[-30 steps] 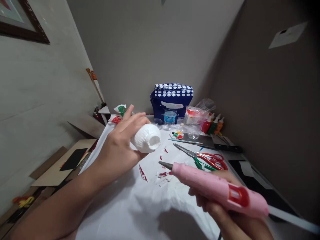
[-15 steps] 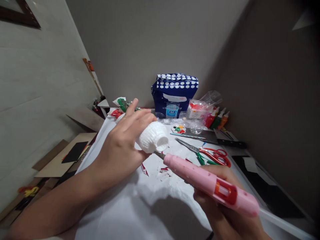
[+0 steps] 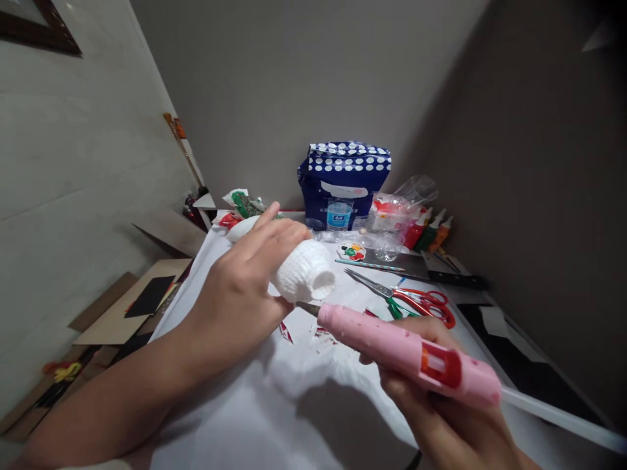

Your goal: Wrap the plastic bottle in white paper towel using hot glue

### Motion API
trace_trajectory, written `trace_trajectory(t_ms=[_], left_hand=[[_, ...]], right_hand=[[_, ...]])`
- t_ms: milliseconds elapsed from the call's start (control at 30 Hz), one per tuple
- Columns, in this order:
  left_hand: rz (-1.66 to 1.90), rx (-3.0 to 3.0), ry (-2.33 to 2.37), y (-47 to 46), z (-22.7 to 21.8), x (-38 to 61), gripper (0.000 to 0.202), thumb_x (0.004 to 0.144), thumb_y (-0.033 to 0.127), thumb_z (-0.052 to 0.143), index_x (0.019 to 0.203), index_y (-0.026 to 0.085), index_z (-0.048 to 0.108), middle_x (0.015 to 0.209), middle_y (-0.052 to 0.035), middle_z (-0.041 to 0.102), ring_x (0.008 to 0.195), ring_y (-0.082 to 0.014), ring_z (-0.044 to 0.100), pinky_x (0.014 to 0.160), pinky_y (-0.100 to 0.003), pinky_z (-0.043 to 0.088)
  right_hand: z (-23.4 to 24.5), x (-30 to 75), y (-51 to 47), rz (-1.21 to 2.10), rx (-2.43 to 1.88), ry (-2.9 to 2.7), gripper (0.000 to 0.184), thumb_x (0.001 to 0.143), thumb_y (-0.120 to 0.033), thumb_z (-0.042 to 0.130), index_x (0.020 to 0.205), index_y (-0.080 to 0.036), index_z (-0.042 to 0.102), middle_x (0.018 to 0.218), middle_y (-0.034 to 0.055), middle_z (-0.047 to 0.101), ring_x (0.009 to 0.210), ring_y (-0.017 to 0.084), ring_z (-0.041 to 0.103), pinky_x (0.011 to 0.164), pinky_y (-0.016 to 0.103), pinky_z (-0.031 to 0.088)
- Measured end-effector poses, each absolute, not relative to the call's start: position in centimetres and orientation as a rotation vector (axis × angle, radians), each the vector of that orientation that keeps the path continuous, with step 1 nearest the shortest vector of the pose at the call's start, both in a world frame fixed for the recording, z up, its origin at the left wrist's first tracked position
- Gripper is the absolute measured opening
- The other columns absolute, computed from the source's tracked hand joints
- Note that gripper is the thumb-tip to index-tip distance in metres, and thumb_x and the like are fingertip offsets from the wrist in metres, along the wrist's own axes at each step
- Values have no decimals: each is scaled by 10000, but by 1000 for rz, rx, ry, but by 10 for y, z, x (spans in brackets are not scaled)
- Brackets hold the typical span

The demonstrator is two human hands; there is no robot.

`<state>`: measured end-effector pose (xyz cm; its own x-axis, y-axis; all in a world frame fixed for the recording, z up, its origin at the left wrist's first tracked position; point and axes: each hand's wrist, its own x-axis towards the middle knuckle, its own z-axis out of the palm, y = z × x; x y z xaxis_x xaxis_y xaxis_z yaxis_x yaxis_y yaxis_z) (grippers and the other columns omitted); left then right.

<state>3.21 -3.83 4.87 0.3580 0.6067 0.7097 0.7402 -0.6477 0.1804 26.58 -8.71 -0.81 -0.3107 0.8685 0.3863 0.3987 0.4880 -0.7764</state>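
My left hand is wrapped round a white ribbed cup-shaped piece, held on its side above the white table cover with its open mouth facing right. My right hand grips a pink glue gun from below. The gun's dark nozzle touches the underside of the white piece near my left thumb. A clear glue stick pokes out of the gun's back end.
Red-handled and green-handled scissors lie right of the hands, with red paper scraps below them. Behind stand a blue dotted bag, a clear cup, paint bottles and a small paint palette. Cardboard sheets lie left of the table.
The glue gun has moved up and left until its nozzle meets the white piece. My left hand has shifted the piece slightly right.
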Motion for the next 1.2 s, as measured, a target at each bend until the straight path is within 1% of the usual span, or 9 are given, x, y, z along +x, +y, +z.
trace_trajectory(t_ms=[133,267,400,533,633,700,833,1033,1200], left_hand=[[-1110,-2425,-1253,-40,49,31,433,782,68,602,1167,253,534,1204,-12,631,1217,-215,559,1195,-437,325],[-1089,-2416,-1270,-40,47,30,406,792,101,621,1170,228,547,1241,-46,628,1226,-221,557,1162,-420,364],[-1086,-2407,-1290,-40,46,30,441,776,93,631,1190,220,550,1259,-53,627,1250,-245,541,1129,-424,387],[-1072,-2431,-1320,-41,50,31,415,769,81,632,1158,207,565,1205,-48,640,1159,-235,585,1041,-387,445],[-1055,-2439,-1371,-42,51,32,373,768,74,623,1116,200,579,1136,-43,647,1041,-225,609,918,-359,484],[-1048,-2447,-1385,-43,51,32,347,773,83,620,1098,198,585,1103,-45,648,1003,-228,607,874,-355,481],[-1056,-2439,-1369,-42,50,32,349,783,96,610,1115,198,577,1088,-50,650,1003,-229,605,887,-354,469],[-1040,-2450,-1377,-41,50,32,359,774,90,619,1119,184,585,1095,-53,644,1000,-237,600,856,-362,472],[-1027,-2445,-1338,-41,49,30,390,768,97,638,1143,186,577,1119,-53,647,1023,-234,603,896,-361,466]], right_hand=[[-7,259,-92,725,-1021,-1839,123,922,-353,537,1018,-279,560,798,29,649,607,179,613,532,286,480],[-8,256,-95,664,-1008,-1842,146,927,-367,530,1051,-289,535,841,41,691,643,191,650,602,303,500],[-12,259,-94,654,-1071,-1852,155,909,-369,550,1040,-288,544,836,46,702,639,202,664,596,302,519],[-15,262,-90,631,-961,-1912,167,895,-339,553,1056,-304,527,818,25,694,591,182,660,540,283,510],[-14,263,-90,634,-974,-1947,177,902,-297,545,1077,-299,517,864,33,684,613,174,666,556,276,524],[-13,263,-90,619,-997,-1955,188,908,-275,534,1094,-290,510,885,48,681,660,187,677,580,285,532],[-15,263,-90,587,-988,-1944,194,895,-280,551,1085,-291,515,846,57,679,655,204,671,564,301,521],[-19,263,-89,560,-987,-1936,208,894,-267,537,1099,-299,520,897,48,680,712,206,686,615,288,528],[-19,264,-86,577,-899,-1931,233,875,-237,545,1097,-298,505,864,21,658,641,174,665,562,259,502]])
